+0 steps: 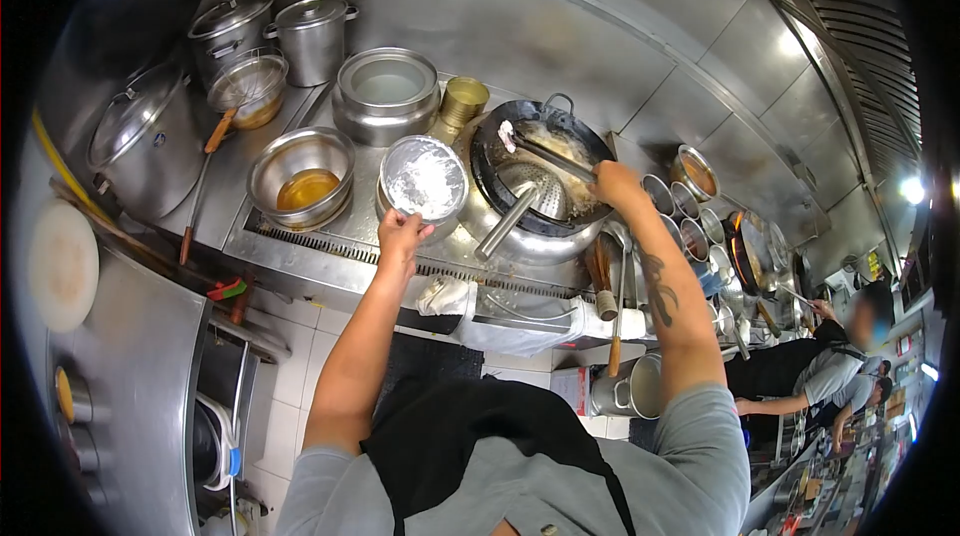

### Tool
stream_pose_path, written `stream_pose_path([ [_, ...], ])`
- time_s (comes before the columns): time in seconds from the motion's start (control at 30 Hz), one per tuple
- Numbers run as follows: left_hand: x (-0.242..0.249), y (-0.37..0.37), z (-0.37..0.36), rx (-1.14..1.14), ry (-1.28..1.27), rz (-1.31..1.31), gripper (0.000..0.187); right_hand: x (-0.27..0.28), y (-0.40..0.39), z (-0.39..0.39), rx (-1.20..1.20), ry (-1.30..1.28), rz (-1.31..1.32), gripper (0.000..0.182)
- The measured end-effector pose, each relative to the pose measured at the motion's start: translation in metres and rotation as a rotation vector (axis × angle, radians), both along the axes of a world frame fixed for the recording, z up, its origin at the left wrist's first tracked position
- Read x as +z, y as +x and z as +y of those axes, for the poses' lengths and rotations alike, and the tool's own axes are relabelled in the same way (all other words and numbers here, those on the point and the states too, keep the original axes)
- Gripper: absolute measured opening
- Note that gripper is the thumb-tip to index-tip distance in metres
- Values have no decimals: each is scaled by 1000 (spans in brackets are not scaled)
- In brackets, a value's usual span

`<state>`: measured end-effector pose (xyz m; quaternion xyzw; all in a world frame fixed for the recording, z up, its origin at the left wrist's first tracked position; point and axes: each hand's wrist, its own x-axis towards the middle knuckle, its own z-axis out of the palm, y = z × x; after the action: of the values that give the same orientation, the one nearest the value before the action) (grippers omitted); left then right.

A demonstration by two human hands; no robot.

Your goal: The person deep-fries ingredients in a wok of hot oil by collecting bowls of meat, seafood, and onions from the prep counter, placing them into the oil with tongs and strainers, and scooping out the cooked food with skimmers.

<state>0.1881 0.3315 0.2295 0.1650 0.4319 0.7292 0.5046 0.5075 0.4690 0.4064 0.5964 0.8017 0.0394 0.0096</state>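
Observation:
My left hand (402, 236) grips the near rim of a metal bowl (384, 198) holding white powder (424, 181). My right hand (618, 186) is closed around what look like metal tongs (552, 153), which reach left across a black wok (590, 141). At their far end is a small whitish piece (507, 136), by the wok's left rim. Bubbling oil (568, 144) shows inside the wok. A perforated ladle (535, 191) rests in it, its handle leaning out over the near edge, with neither hand on it.
Left of the powder bowl stand a bowl of amber liquid (308, 190) and a wide pot (385, 121). A can (464, 101) sits behind. Lidded pots (312, 41) line the back left. At the right, a co-worker (800, 366) stands by other pans.

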Motion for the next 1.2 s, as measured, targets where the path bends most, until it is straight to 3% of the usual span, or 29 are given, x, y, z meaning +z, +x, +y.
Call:
stream_pose_path([
  [0.2, 10, -12, -28, 10, -11, 17, 11, -59, -19, 57, -156, -90, 0, 33],
  [0.37, 4, -24, -34, 17, -19, -26, 11, -68, -20, 70, -164, -70, 70, 37],
  [0.5, 25, -25, -45, -8, 54, -62, 11, -41, 2, 41, -203, 55, 231, 39],
  [0.67, 48, -21, -64, -36, 58, 6, 20, -28, 104, -22, -227, 135, 336, 34],
  [0.9, 58, -8, -88, -84, 62, 46, 23, -108, 258, -141, -573, 17, 288, 30],
  [0.97, 58, -3, -92, -106, 49, 51, 22, -159, 298, -164, -593, 17, 287, 29],
  [1.1, 75, 23, -104, -116, 17, 90, 18, -211, 318, -184, -747, -81, 316, 29],
  [1.2, 88, 46, -114, -150, -4, 137, 19, -245, 328, -176, -660, -157, 319, 26],
])
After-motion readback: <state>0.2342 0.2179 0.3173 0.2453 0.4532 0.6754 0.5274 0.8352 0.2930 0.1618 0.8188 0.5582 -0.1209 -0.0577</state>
